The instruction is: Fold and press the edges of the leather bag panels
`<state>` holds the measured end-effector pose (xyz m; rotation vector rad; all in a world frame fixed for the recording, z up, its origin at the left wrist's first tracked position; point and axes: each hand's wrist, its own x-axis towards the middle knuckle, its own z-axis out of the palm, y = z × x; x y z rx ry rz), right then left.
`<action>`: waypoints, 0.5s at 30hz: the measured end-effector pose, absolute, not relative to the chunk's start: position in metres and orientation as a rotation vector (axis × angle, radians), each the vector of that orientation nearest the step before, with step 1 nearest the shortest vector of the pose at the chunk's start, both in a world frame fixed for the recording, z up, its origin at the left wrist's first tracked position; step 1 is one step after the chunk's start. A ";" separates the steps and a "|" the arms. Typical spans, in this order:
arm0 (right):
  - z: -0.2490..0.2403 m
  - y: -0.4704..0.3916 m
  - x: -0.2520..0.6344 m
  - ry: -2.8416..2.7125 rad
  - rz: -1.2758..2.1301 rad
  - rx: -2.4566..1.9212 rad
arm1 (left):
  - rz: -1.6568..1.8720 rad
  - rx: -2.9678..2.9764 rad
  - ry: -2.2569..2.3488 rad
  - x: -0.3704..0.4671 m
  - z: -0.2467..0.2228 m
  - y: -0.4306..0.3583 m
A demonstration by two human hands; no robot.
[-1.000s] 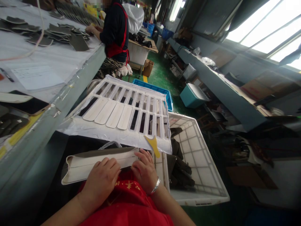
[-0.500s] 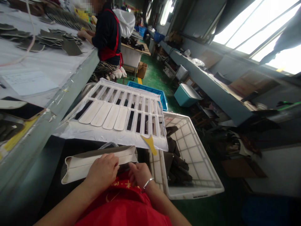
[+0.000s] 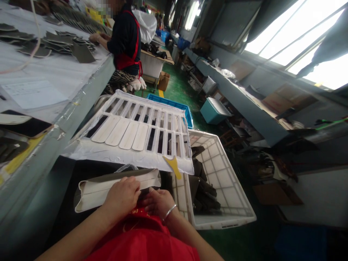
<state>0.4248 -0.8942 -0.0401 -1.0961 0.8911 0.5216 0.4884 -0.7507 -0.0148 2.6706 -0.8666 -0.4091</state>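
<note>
A dark grey-green bag piece with a white base strip (image 3: 94,194) lies on its side in front of me, base facing up. My left hand (image 3: 125,194) is closed over the strip's right part, fingers bent and fingertips hidden. Close to the piece's right end is my right hand (image 3: 160,203), with a silver bracelet at its wrist. Its thumb and fingers are apart, pointing left beside the grey-green side. Just beyond, a white slotted rack (image 3: 95,154) carries several white rounded strips (image 3: 127,136). A yellow spreader (image 3: 174,166) rests on the rack's near edge.
To the right stands a white crate (image 3: 231,192) holding dark pieces. The left worktable (image 3: 81,90) bears stacked grey-green pieces and paper; a co-worker (image 3: 125,40) in a red apron is at its far side. Behind the rack is a blue crate (image 3: 187,112).
The bag piece and my left hand have shifted slightly right. My right hand's fingers have straightened and spread toward the left. The rack and spreader stay put.
</note>
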 end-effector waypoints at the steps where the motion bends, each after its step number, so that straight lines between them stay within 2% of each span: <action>1: -0.040 -0.893 0.426 0.898 0.533 -1.085 | -0.422 2.670 -0.861 0.489 -0.015 -0.751; 8: -0.037 -0.885 0.432 0.923 0.578 -1.017 | -0.443 2.710 -0.845 0.490 -0.012 -0.752; 15: -0.036 -0.866 0.432 0.895 0.483 -0.974 | -0.454 2.699 -0.830 0.493 -0.010 -0.753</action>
